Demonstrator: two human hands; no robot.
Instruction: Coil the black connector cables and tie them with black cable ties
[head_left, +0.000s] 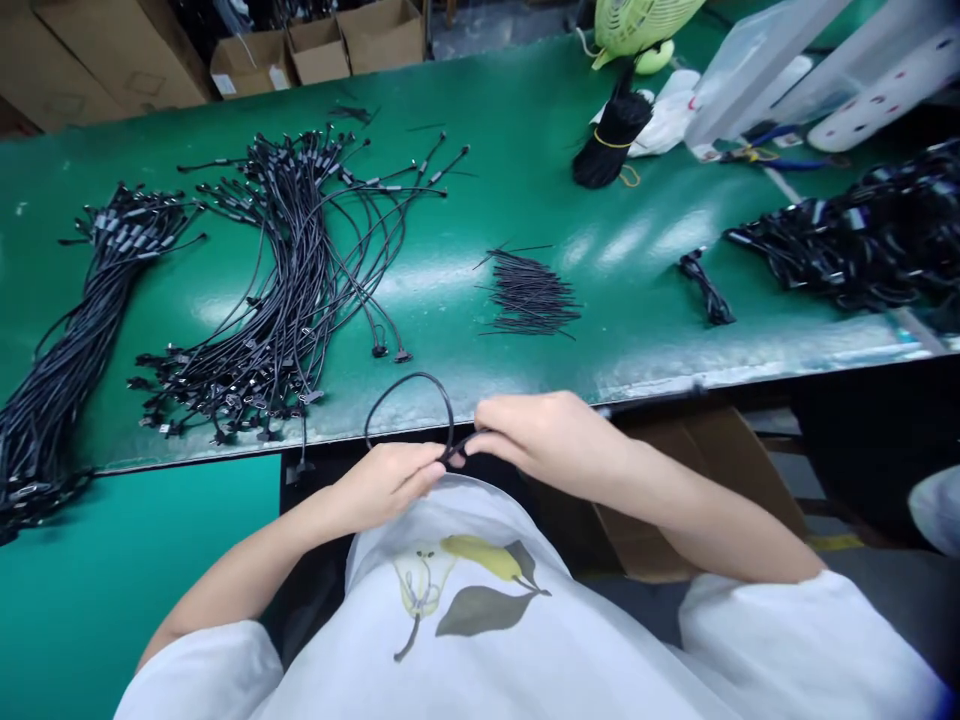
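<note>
Black cable [411, 375]: looped upward, held between my hands, just off the tabletop edge.
Left hand [386, 485]: fingers closed on it.
Right hand [547, 440]: fingers gripping it.
Green tabletop [480, 200]: cable bundles [285, 290] ahead.

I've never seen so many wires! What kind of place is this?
It looks like a small factory workshop for cables. Heaps of black cables lie on a long green workbench, the left hand and right hand hold one cable, and cardboard boxes stand behind.
</note>
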